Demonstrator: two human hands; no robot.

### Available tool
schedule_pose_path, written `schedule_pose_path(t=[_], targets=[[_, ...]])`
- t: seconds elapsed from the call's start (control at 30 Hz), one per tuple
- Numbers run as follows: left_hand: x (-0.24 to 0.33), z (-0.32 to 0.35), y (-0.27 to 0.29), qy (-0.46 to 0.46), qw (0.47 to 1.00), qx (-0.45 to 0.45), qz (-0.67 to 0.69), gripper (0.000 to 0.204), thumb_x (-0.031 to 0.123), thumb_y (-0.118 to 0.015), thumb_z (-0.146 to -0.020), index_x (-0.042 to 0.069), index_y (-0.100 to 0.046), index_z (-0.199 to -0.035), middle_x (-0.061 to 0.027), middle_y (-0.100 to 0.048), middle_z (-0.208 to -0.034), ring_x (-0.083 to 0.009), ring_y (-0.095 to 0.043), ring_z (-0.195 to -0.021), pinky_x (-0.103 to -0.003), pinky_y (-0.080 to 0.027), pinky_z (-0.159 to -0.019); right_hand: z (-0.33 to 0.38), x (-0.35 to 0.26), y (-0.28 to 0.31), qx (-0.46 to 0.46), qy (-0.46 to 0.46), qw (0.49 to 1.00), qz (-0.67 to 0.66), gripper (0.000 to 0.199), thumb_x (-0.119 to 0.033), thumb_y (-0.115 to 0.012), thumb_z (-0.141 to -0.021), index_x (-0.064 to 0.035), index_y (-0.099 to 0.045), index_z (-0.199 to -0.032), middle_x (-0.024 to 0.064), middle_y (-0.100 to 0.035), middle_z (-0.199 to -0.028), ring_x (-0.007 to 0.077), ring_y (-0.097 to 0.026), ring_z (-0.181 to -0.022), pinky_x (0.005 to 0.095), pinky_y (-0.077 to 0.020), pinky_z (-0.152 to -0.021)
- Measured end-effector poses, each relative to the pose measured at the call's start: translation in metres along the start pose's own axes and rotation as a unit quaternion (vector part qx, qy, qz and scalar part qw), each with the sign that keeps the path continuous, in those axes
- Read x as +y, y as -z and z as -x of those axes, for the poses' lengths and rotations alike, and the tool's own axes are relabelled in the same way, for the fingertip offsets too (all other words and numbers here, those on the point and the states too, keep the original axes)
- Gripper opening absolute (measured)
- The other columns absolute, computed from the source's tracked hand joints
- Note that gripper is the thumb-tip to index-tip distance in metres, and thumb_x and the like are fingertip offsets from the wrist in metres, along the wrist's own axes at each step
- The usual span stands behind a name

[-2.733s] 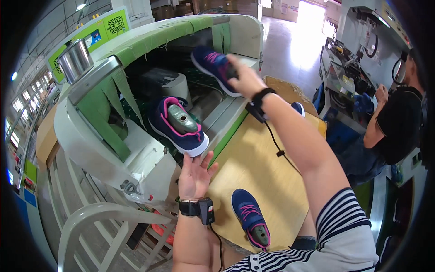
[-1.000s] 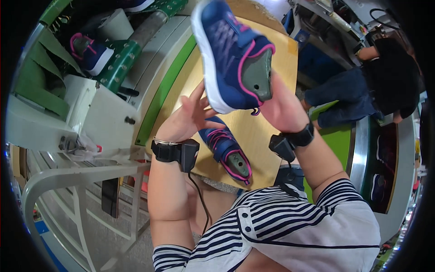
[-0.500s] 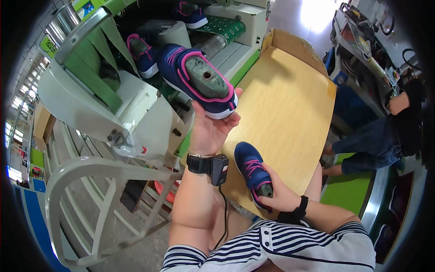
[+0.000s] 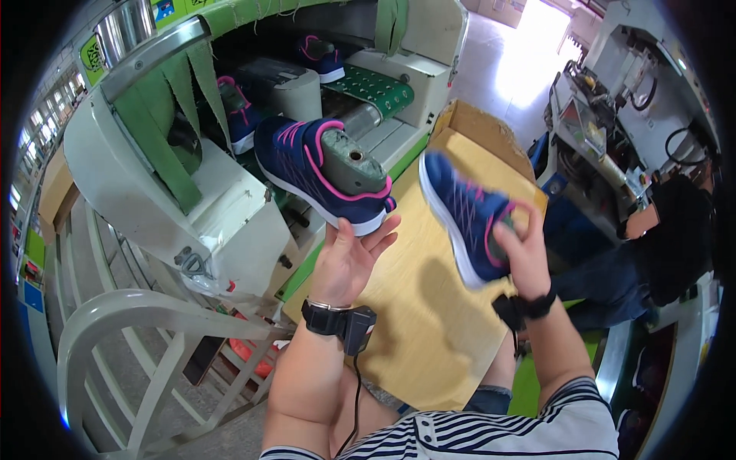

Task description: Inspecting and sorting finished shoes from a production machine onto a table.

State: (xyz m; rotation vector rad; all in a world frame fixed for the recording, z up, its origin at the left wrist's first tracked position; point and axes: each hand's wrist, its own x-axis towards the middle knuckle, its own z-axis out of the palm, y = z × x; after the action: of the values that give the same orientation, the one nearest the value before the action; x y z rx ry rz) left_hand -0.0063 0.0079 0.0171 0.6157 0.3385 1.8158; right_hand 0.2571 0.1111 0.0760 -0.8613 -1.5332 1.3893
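The left hand [image 4: 345,264] curls loosely beneath the heel of a navy, pink-trimmed sneaker [image 4: 300,170], thumb apart from fingers, above the wooden board's [image 4: 399,356] left edge. The right hand [image 4: 529,257] pinches the heel collar of a matching sneaker [image 4: 460,211] between thumb and fingers, above the board. Left of the board stands a white-and-green machine [image 4: 230,241]; a cardboard flap [image 4: 491,130] rises at its far end; right of the board is a co-worker [image 4: 678,238].

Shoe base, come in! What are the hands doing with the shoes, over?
Left hand cups heel of navy-and-pink shoe. Right hand grips second shoe, lifted over tan board. Two more shoes inside machine, apart from both hands.
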Motion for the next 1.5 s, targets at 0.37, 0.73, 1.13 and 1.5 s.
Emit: schedule_pose_path(t=[0.37,0.73,1.13,1.5], targets=[[0.01,-0.007,-0.002,-0.036,0.998,-0.014,-0.051,0.045,0.021,-0.045,-0.105,0.01,-0.036,-0.148,-0.011,-0.04,-0.153,-0.0341,-0.05,-0.132,-0.048,-0.038,-0.11,-0.251,-0.013,-0.128,0.031,0.161,0.83,0.533,0.078,-0.02,-0.075,-0.083,-0.037,-0.038,-0.149,0.0224,-0.024,-0.156,0.0467,-0.031,-0.14,0.0503,-0.0354,-0.11],[0.012,-0.005,0.014,-0.037,0.971,0.097,-0.213,0.035,0.024,-0.051,-0.104,-0.007,-0.057,-0.121,-0.0194,-0.068,-0.111,-0.0286,-0.067,-0.105,-0.041,-0.052,-0.097,0.082,0.137,-0.075,-0.42,0.064,0.854,0.301,0.043,-0.027,-0.065,-0.089,-0.0077,-0.057,-0.127,0.028,-0.039,-0.145,0.0465,-0.032,-0.137,0.0489,-0.0277,-0.116],[-0.016,-0.005,0.03,0.084,0.921,0.219,-0.313,0.027,0.019,-0.056,-0.1,0.003,-0.061,-0.122,-0.0119,-0.068,-0.114,-0.0197,-0.066,-0.1,-0.031,-0.05,-0.088,0.156,0.128,-0.036,-0.479,0.094,0.782,0.388,0.054,-0.028,-0.065,-0.087,-0.0081,-0.053,-0.136,0.0183,-0.029,-0.156,0.0414,-0.026,-0.144,0.0576,-0.0241,-0.114],[-0.022,0.005,0.042,0.066,0.939,0.156,-0.299,0.024,0.025,-0.059,-0.1,0.008,-0.063,-0.116,-0.0036,-0.068,-0.105,-0.0124,-0.064,-0.093,-0.028,-0.048,-0.086,-0.006,0.093,-0.063,-0.352,0.138,0.809,0.45,0.056,-0.026,-0.07,-0.084,0.0005,-0.053,-0.131,0.0238,-0.049,-0.139,0.041,-0.045,-0.13,0.0449,-0.0368,-0.11]])
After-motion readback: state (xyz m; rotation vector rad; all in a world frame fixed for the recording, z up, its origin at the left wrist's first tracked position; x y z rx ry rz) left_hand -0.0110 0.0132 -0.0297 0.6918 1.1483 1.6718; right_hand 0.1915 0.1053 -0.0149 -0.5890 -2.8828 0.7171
